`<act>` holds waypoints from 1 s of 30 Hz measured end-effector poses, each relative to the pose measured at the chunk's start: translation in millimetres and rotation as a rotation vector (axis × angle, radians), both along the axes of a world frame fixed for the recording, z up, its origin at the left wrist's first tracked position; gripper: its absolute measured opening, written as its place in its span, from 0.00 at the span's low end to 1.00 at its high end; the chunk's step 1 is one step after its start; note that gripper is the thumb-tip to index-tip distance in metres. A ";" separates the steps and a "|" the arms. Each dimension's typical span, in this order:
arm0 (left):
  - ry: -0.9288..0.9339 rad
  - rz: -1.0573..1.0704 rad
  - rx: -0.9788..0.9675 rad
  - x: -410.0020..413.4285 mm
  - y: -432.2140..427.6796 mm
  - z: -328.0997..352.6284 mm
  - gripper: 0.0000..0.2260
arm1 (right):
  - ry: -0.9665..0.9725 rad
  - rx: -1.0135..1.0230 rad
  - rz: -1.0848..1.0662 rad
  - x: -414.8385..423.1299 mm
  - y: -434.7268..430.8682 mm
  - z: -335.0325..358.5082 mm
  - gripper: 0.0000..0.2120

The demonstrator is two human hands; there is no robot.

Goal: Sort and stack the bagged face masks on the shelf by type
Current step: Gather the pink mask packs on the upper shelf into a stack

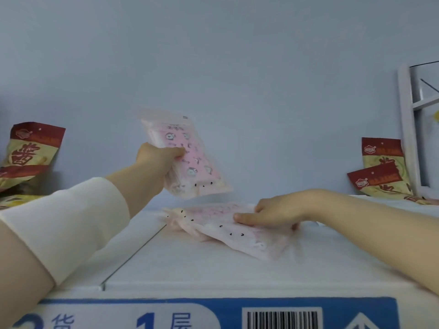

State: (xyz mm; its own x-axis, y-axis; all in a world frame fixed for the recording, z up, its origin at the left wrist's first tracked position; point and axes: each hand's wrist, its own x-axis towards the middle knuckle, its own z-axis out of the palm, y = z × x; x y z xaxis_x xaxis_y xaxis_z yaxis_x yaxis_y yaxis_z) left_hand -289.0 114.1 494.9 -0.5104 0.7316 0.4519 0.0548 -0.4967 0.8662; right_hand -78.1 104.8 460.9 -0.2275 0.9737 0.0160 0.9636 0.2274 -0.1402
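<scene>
Now, the pink mask bag [190,160] is up in the air above the shelf [190,269], tilted, with its printed face toward me. My left hand [158,155] grips it by one long edge, thumb on the front and the other fingers behind. Just below it and to the right lies the pile of pink bags [221,226], fanned out and crooked. My right hand [280,207] presses down on the pile's right end, thumb laid straight along the top bag. I cannot tell whether its other fingers hook round the far edge.

To do this step well, I think I should first check that the print matches the pile. Then I should bring the bag down flat, line its edges up with the top one, and keep the pile pinned, since the slick plastic looks ready to slide.

Red and yellow snack packs lean against the wall far off at the left [28,150] and right [380,167], well apart from the masks.
</scene>
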 end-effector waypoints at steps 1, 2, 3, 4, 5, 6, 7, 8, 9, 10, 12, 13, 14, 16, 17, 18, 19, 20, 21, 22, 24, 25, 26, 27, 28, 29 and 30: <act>0.006 -0.002 0.002 0.2 1.1 -0.3 0.19 | 0.064 -0.003 0.073 -1.1 0.6 0.4 0.38; 0.013 -0.005 0.004 0.6 1.2 -0.5 0.19 | 0.137 0.003 0.112 -1.3 -0.1 1.7 0.37; 0.019 -0.005 0.006 -0.4 2.1 -0.9 0.20 | 0.205 0.012 0.109 0.0 0.9 2.4 0.39; 0.023 0.000 0.001 -1.1 2.6 -1.0 0.20 | 0.253 0.015 0.073 2.0 2.2 2.6 0.43; 0.025 0.009 -0.004 -2.9 4.5 -0.9 0.21 | 0.277 -0.009 0.020 3.1 2.0 2.6 0.46; 0.028 0.016 -0.008 -4.1 5.6 -0.6 0.22 | 0.268 -0.056 -0.037 2.1 1.9 1.7 0.47; 0.032 0.017 -0.005 -4.9 6.8 -0.5 0.22 | 0.235 -0.097 -0.081 0.9 2.8 0.1 0.48; 0.034 0.016 -0.002 -5.1 7.7 0.0 0.22 | 0.223 -0.110 -0.104 -1.0 3.7 -1.9 0.48; 0.031 0.015 0.008 -5.7 8.8 0.8 0.22 | 0.254 -0.097 -0.106 -3.3 2.7 -2.7 0.46; 0.026 0.022 0.014 -6.4 8.9 1.7 0.22 | 0.345 -0.075 -0.100 -4.5 3.2 -2.4 0.43; 0.007 0.045 0.024 -9.9 10.2 4.4 0.23 | 0.613 -0.055 -0.085 -3.7 10.6 -1.3 0.37; -0.002 0.051 0.033 -12.6 10.8 5.3 0.23 | 0.731 -0.026 -0.085 -2.8 13.5 0.2 0.36; -0.012 0.058 0.040 -15.4 10.8 6.3 0.23 | 0.838 0.042 -0.094 0.6 17.1 3.9 0.36; -0.029 0.066 0.043 -18.9 10.4 8.0 0.23 | 1.032 0.285 -0.086 13.2 24.0 18.6 0.36; -0.029 0.062 0.038 -19.3 9.5 8.1 0.23 | 1.126 0.399 -0.061 19.4 24.5 29.0 0.38; -0.020 0.048 0.030 -18.5 7.7 8.1 0.22 | 1.218 0.474 -0.022 24.5 24.0 40.0 0.41; -0.003 0.028 0.022 -16.6 5.3 7.7 0.21 | 1.306 0.515 0.034 27.8 23.6 49.5 0.42; 0.023 -0.005 0.014 -13.6 2.5 7.5 0.19 | 1.380 0.525 0.096 28.0 22.4 57.2 0.42; 0.054 -0.053 0.008 -10.2 -0.5 7.2 0.17 | 1.423 0.522 0.157 24.6 23.0 61.8 0.39; 0.084 -0.117 0.007 -6.5 -4.2 7.1 0.15 | 1.421 0.508 0.217 17.5 23.7 64.1 0.34; 0.141 -0.254 0.028 1.5 -14.1 7.4 0.11 | 1.364 0.455 0.317 -7.5 28.5 62.4 0.27; 0.177 -0.309 0.034 3.9 -17.6 7.5 0.11 | 1.346 0.419 0.361 -21.5 31.2 59.4 0.27; 0.211 -0.349 0.034 5.3 -20.2 7.7 0.12 | 1.337 0.381 0.396 -35.2 35.9 56.8 0.28; 0.243 -0.368 0.032 4.3 -21.0 7.4 0.12 | 1.321 0.352 0.430 -48.1 39.9 55.5 0.30; 0.260 -0.362 0.022 2.0 -22.3 7.2 0.12 | 1.294 0.326 0.447 -58.6 43.3 54.7 0.30; 0.248 -0.326 0.006 -3.3 -21.2 8.1 0.14 | 1.270 0.300 0.454 -67.2 45.0 54.1 0.31; 0.203 -0.269 -0.013 -9.6 -19.5 10.4 0.16 | 1.246 0.262 0.434 -72.9 45.0 52.8 0.32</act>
